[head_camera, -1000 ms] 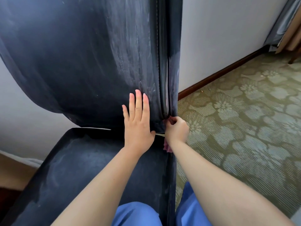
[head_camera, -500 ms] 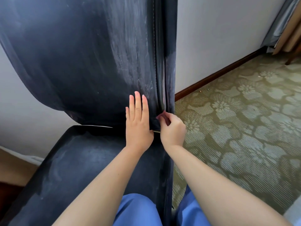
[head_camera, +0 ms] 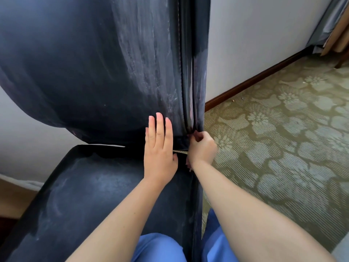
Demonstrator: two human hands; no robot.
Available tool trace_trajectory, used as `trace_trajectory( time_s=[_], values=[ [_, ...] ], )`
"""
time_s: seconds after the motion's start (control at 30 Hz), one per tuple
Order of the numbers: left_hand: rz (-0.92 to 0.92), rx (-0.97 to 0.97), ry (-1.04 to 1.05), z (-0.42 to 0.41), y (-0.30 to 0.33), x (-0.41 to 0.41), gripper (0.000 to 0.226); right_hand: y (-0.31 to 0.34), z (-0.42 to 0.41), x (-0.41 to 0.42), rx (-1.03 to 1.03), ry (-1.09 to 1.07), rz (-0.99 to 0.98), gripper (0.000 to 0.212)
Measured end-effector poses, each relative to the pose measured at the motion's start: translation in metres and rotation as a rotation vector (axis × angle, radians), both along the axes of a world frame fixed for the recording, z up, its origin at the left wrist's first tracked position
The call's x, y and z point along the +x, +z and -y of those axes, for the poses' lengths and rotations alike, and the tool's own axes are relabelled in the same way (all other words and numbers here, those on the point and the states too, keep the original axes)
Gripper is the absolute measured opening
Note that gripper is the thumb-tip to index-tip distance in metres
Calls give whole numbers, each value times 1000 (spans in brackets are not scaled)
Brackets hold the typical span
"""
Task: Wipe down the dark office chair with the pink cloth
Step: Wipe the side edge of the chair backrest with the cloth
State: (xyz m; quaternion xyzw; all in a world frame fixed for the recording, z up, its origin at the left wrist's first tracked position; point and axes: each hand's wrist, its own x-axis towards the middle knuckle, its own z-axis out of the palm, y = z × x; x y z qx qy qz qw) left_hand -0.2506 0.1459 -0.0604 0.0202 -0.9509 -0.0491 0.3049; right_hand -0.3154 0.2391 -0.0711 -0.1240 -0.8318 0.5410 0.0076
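Note:
The dark office chair (head_camera: 90, 72) fills the left and middle of the head view, its backrest above and its seat (head_camera: 94, 195) below, both streaked with pale smears. My left hand (head_camera: 160, 148) lies flat with straight fingers on the lower right of the backrest. My right hand (head_camera: 203, 148) is curled at the bottom of the backrest's right edge seam. It grips the pink cloth (head_camera: 188, 164), of which only small slivers show below and above the fist.
A white wall with a brown baseboard (head_camera: 255, 78) runs behind the chair. A green floral carpet (head_camera: 283, 138) covers the floor on the right. Curtains (head_camera: 332, 25) hang at the top right. My blue trouser legs (head_camera: 160, 248) are at the bottom.
My right hand rose a little along the right edge seam, then came back down to its bottom. My left hand stayed flat on the backrest.

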Motion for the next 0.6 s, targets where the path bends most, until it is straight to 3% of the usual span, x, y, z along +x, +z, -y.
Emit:
trace_trajectory(
  time_s=[0.17, 0.6],
  values=[
    [-3, -47, 2, 5, -5, 2, 117, -1, 4, -3, -139, -68, 95, 14],
    [172, -77, -5, 13, -37, 20, 103, -27, -1, -7, -77, 13, 249, 23]
  ],
)
